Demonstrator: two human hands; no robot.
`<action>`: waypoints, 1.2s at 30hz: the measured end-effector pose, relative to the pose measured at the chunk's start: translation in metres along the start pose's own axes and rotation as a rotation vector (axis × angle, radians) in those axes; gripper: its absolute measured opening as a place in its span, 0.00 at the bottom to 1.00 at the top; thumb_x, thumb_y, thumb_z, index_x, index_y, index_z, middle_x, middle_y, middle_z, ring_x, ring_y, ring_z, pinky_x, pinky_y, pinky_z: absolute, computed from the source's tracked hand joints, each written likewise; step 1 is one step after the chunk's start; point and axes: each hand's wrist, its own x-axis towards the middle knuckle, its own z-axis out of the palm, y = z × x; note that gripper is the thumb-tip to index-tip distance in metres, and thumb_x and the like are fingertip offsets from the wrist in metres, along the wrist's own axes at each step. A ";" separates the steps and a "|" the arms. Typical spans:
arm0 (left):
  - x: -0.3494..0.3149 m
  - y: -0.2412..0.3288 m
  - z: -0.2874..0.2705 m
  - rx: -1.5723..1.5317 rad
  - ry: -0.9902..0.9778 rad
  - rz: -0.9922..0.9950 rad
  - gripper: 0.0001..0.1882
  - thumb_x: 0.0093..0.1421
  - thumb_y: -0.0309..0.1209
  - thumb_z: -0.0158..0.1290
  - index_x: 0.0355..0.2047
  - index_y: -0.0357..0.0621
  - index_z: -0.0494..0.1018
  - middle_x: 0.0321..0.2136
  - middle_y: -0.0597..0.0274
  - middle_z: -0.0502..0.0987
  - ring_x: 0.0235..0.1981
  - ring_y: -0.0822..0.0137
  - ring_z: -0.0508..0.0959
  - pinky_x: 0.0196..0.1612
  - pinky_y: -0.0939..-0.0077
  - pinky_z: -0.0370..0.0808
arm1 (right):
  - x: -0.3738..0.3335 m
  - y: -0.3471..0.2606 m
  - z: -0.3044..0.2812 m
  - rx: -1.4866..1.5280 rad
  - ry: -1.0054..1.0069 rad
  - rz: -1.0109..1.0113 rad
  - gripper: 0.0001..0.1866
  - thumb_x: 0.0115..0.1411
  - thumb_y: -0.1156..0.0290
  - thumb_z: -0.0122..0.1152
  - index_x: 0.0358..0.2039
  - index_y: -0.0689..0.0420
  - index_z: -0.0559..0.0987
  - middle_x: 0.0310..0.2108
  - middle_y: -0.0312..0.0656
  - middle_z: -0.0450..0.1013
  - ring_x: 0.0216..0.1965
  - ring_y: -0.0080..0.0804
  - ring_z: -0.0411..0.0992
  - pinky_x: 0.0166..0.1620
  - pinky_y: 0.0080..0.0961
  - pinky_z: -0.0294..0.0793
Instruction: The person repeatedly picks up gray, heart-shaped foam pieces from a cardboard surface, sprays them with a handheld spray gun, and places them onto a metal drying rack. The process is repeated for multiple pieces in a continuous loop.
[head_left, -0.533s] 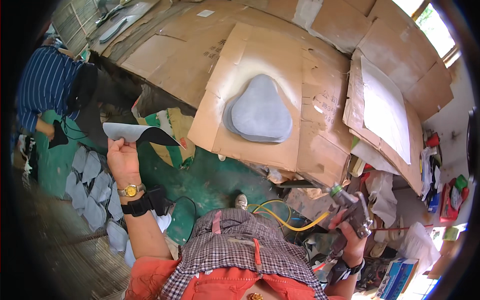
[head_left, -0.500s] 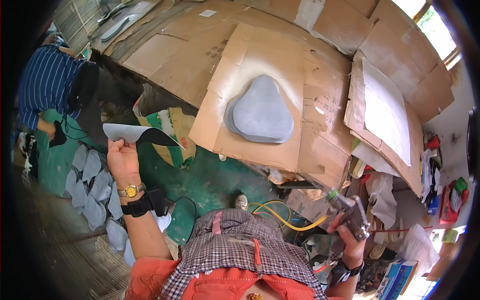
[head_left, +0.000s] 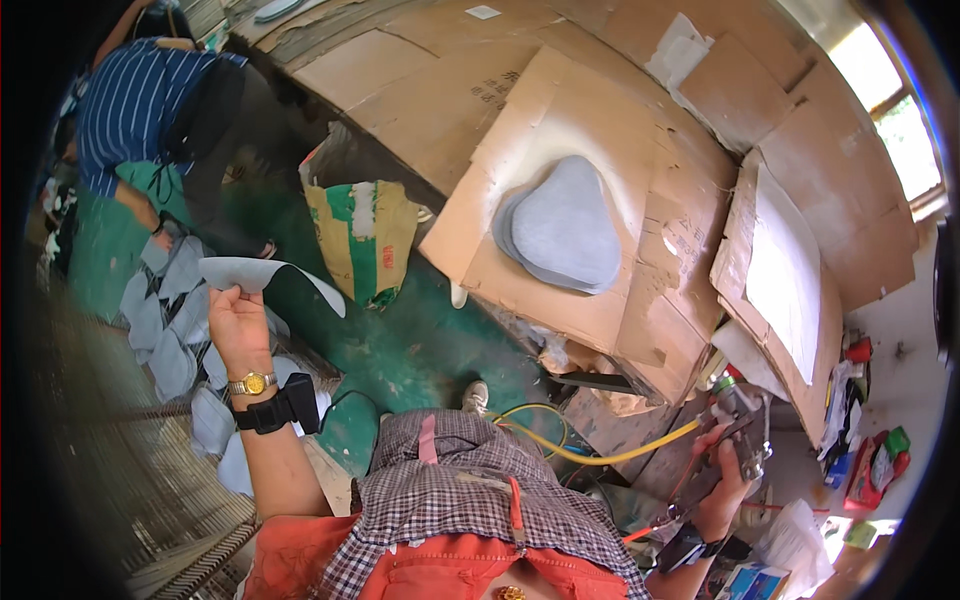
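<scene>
- The left hand (head_left: 238, 325) pinches a thin gray sheet (head_left: 262, 270) by its near edge, fingertips closed on it; the sheet sticks out above the fingers and curls down to the right of them.
- The right hand (head_left: 728, 470) is wrapped around a spray gun (head_left: 742, 420), whose body rises above the grip; the exact set of the fingers is partly hidden.
- A yellow hose (head_left: 615, 458) comes in from the left of the right hand and runs up to the gun, though where it joins is unclear.
- A stack of gray sheets (head_left: 570, 235), rounded and three-cornered, sits farther out than both hands, sideways between them, apart from either.
- Under that stack lies cardboard (head_left: 480, 220), with a pale dusting around the sheets.
- Just left of the left hand and below it, more gray pieces (head_left: 175, 365) are spread out over a rack.
- Beyond those pieces, a co-worker in a striped shirt (head_left: 145, 105) bends over, one hand reaching down to them.
- To the right of the left hand, a tan and green bag (head_left: 385, 250) stands near the cardboard's edge.
- Below the left grip, on the wrist, are a gold watch (head_left: 252, 383) and a black strap (head_left: 262, 415).
</scene>
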 end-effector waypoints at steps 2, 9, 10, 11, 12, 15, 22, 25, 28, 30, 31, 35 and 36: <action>0.001 0.004 -0.035 -0.049 -0.032 0.014 0.22 0.52 0.13 0.40 0.49 0.37 0.65 0.47 0.53 0.72 0.49 0.56 0.74 0.54 0.59 0.72 | 0.014 0.006 0.007 -0.011 0.004 -0.054 0.12 0.58 0.67 0.56 0.37 0.62 0.73 0.29 0.39 0.71 0.29 0.26 0.69 0.37 0.24 0.66; -0.066 0.025 -0.105 -0.253 0.361 -0.010 0.19 0.50 0.13 0.42 0.40 0.45 0.65 0.34 0.60 0.73 0.37 0.59 0.75 0.44 0.58 0.75 | -0.007 -0.016 0.122 -0.128 -0.546 0.167 0.10 0.62 0.73 0.51 0.40 0.64 0.77 0.37 0.38 0.74 0.41 0.29 0.69 0.48 0.29 0.65; -0.072 0.030 -0.108 -0.239 0.355 -0.003 0.21 0.50 0.12 0.41 0.44 0.43 0.66 0.41 0.57 0.73 0.42 0.58 0.75 0.49 0.58 0.74 | -0.012 -0.014 0.141 -0.168 -0.578 0.173 0.09 0.61 0.72 0.54 0.40 0.63 0.77 0.35 0.36 0.73 0.35 0.28 0.70 0.42 0.25 0.69; -0.075 0.034 -0.133 -0.263 0.381 0.001 0.21 0.50 0.13 0.40 0.45 0.42 0.66 0.43 0.56 0.73 0.43 0.59 0.75 0.50 0.58 0.74 | -0.015 -0.011 0.159 -0.186 -0.598 0.277 0.10 0.61 0.73 0.56 0.41 0.62 0.77 0.34 0.36 0.74 0.33 0.26 0.70 0.37 0.23 0.69; -0.065 0.028 -0.152 -0.272 0.364 -0.031 0.21 0.50 0.13 0.40 0.45 0.41 0.66 0.44 0.55 0.72 0.45 0.59 0.74 0.52 0.58 0.74 | -0.021 -0.005 0.164 -0.183 -0.565 0.394 0.11 0.60 0.73 0.58 0.42 0.62 0.77 0.34 0.36 0.74 0.31 0.24 0.71 0.33 0.20 0.70; -0.046 0.032 -0.251 -0.419 0.535 0.006 0.22 0.50 0.13 0.40 0.45 0.43 0.67 0.43 0.57 0.73 0.44 0.59 0.75 0.48 0.58 0.74 | -0.042 0.005 0.227 -0.114 -0.868 0.246 0.09 0.57 0.75 0.56 0.39 0.63 0.73 0.31 0.40 0.72 0.33 0.29 0.71 0.41 0.25 0.70; 0.014 0.110 -0.420 -0.314 0.851 0.326 0.14 0.51 0.14 0.42 0.35 0.46 0.66 0.35 0.61 0.72 0.37 0.59 0.74 0.41 0.59 0.74 | -0.069 0.020 0.300 -0.248 -1.010 0.344 0.08 0.56 0.80 0.55 0.38 0.64 0.74 0.30 0.42 0.73 0.31 0.32 0.74 0.41 0.27 0.73; 0.013 0.143 -0.489 -0.293 0.892 0.447 0.20 0.50 0.14 0.42 0.42 0.47 0.66 0.39 0.58 0.72 0.40 0.58 0.74 0.45 0.56 0.74 | -0.077 0.023 0.315 -0.366 -1.016 0.343 0.09 0.56 0.80 0.56 0.38 0.63 0.74 0.30 0.42 0.74 0.31 0.32 0.74 0.41 0.27 0.73; 0.001 0.135 -0.541 -0.183 0.998 0.465 0.20 0.56 0.21 0.41 0.50 0.47 0.63 0.43 0.56 0.71 0.42 0.55 0.74 0.48 0.54 0.74 | -0.074 0.027 0.322 -0.396 -1.013 0.416 0.09 0.55 0.80 0.57 0.39 0.63 0.74 0.30 0.42 0.74 0.31 0.32 0.74 0.40 0.27 0.73; -0.016 0.105 -0.562 -0.188 1.137 0.283 0.19 0.62 0.30 0.42 0.54 0.46 0.60 0.43 0.55 0.70 0.41 0.54 0.74 0.48 0.56 0.74 | -0.075 0.038 0.321 -0.260 -1.035 0.421 0.10 0.55 0.79 0.57 0.39 0.62 0.74 0.30 0.41 0.74 0.31 0.32 0.74 0.40 0.26 0.73; -0.030 0.091 -0.572 -0.203 1.184 0.198 0.21 0.64 0.32 0.43 0.57 0.46 0.57 0.45 0.54 0.69 0.41 0.53 0.75 0.47 0.57 0.75 | -0.078 0.028 0.329 -0.308 -1.077 0.386 0.11 0.55 0.79 0.57 0.40 0.62 0.74 0.31 0.40 0.74 0.32 0.31 0.74 0.41 0.26 0.73; -0.012 0.013 -0.495 0.004 1.033 -0.087 0.29 0.59 0.26 0.49 0.61 0.49 0.56 0.46 0.54 0.71 0.38 0.57 0.77 0.39 0.65 0.78 | -0.070 0.031 0.314 -0.298 -1.067 0.323 0.11 0.54 0.79 0.57 0.39 0.62 0.74 0.31 0.39 0.74 0.32 0.30 0.74 0.41 0.26 0.73; -0.003 -0.006 -0.463 0.039 0.944 -0.134 0.28 0.58 0.26 0.50 0.59 0.49 0.59 0.45 0.55 0.73 0.39 0.57 0.77 0.41 0.66 0.77 | -0.068 0.027 0.310 -0.300 -1.037 0.328 0.11 0.54 0.79 0.58 0.39 0.62 0.75 0.31 0.39 0.74 0.33 0.29 0.74 0.41 0.26 0.74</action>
